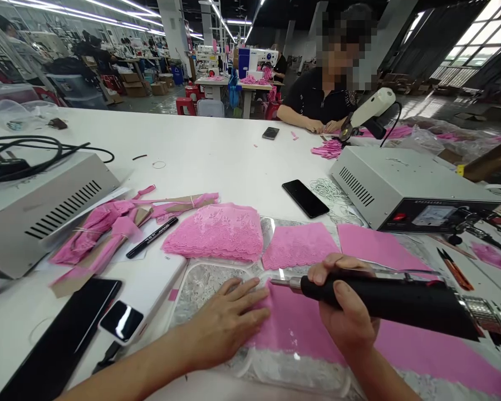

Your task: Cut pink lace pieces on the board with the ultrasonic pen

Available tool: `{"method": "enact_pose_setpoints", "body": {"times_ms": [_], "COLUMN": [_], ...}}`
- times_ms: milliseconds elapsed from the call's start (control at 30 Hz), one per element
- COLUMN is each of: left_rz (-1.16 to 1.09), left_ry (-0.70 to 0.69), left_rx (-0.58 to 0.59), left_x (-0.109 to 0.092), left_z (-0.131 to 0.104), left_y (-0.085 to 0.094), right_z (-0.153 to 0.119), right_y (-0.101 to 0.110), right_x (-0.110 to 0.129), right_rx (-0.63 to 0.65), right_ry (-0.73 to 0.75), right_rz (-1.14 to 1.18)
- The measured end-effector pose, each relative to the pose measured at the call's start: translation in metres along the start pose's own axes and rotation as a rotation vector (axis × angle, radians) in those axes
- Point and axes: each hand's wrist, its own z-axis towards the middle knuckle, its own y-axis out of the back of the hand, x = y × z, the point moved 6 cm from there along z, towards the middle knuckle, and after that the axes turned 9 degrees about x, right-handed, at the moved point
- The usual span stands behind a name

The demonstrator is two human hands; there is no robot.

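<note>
Your left hand [223,326] rests flat at smooth pink fabric sheet [298,326]; right hand [353,331] grips black cylindrical metal-tipped tool [404,303]. Tip slip could jab the left.

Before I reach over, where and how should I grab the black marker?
Probably pinch the black marker mid-barrel with your left hand, from the near side and above: it lies slim and slanted between the pink fabric bundle and pink lace stack.

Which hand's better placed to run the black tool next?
Likely the right hand: it grips the black tool, tip by the pink sheet; the left hand lies partly on that sheet.
</note>
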Motion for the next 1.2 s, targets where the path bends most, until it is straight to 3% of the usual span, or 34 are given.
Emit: {"method": "enact_pose_setpoints", "body": {"times_ms": [633, 733, 833, 1000, 1200], "left_rz": [0.07, 0.098, 0.141, 0.191, 0.133], "left_ry": [-0.041, -0.064, -0.079, -0.104, -0.018], "left_rx": [-0.025, -0.078, -0.112, -0.108, -0.11], "left_x": [0.001, 0.003, 0.004, 0.004, 0.007], "left_z": [0.002, 0.001, -0.001, -0.002, -0.005], "left_y": [0.003, 0.001, 0.0, -0.001, -0.006], "right_z": [0.0, 0.007, 0.011, 0.002, -0.005], "right_y": [-0.003, 0.014, 0.048, 0.099, 0.105], "right_x": [-0.001, 0.012, 0.035, 0.055, 0.049], "right_rx": [0.03, -0.074, -0.233, -0.366, -0.354], "right_ry": [-0.002, 0.062, 0.149, 0.114, 0.095], "right_rz": [-0.083, -0.073, -0.136, -0.173, -0.166]}}
